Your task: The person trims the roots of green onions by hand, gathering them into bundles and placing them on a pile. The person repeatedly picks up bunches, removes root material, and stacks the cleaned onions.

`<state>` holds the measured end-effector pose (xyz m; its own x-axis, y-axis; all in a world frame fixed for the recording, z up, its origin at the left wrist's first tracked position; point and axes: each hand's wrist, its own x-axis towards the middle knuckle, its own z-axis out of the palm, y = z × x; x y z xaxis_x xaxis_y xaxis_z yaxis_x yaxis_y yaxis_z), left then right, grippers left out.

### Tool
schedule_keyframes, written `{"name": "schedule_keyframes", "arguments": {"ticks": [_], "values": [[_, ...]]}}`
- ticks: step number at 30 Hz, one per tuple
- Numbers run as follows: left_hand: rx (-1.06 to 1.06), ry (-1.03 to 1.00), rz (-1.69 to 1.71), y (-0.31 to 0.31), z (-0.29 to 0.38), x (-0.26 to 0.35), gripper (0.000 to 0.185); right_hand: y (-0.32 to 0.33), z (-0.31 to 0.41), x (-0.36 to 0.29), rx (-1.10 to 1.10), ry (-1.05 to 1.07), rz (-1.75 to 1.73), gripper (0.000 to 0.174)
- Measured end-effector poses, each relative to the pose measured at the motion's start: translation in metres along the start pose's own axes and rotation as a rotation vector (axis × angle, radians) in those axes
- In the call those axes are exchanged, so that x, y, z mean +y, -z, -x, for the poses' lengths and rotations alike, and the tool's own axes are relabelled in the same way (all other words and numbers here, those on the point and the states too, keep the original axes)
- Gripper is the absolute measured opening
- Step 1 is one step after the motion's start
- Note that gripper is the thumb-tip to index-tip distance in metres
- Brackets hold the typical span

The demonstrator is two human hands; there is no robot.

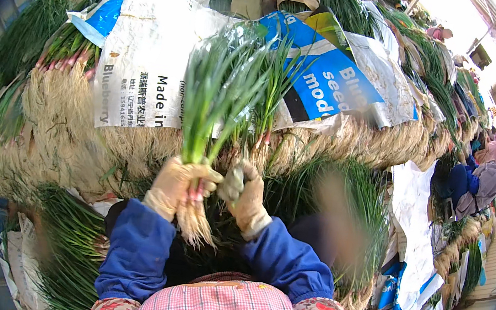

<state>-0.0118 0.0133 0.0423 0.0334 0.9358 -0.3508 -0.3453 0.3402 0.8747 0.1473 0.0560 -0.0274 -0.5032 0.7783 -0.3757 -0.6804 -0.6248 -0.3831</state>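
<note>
My left hand (173, 185), in a pale work glove, is wrapped around the lower stems of a bunch of green onions (204, 125). Its long leaves point away from me and are partly blurred; the pinkish bases and pale roots (194, 223) hang below my fist. Just right of it, my gloved right hand (249, 198) has curled fingers with grey-green stains. A thin stalk seems to rise from those fingertips, but whether they grip it cannot be told. Behind both hands, a few more green onions (269, 115) lie on a printed plastic sheet (150, 41).
A long heap of green onions, with roots (60, 105) facing me, spans the front. More onions lie at left (69, 244) and right (360, 204). White sheeting (412, 235) covers part of the right side. A seated person (482, 183) is farther right.
</note>
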Motion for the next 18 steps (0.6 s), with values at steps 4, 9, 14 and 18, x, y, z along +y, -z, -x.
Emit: {"name": "schedule_keyframes", "arguments": {"ticks": [4,9,14,18], "values": [[0.163,-0.029,0.113,0.013,0.001,0.016,0.023,0.026,0.005,-0.021,-0.098,-0.073,2.033,0.06],[0.031,0.073,0.261,0.007,-0.019,-0.007,0.024,0.007,-0.062,-0.083,0.626,0.026,1.964,0.049],[0.054,-0.032,0.141,0.008,-0.031,-0.021,0.016,0.006,-0.063,-0.069,0.504,0.397,2.186,0.036],[0.11,0.008,0.054,0.002,-0.038,-0.029,0.016,0.018,-0.013,-0.005,0.033,0.842,2.199,0.033]]}}
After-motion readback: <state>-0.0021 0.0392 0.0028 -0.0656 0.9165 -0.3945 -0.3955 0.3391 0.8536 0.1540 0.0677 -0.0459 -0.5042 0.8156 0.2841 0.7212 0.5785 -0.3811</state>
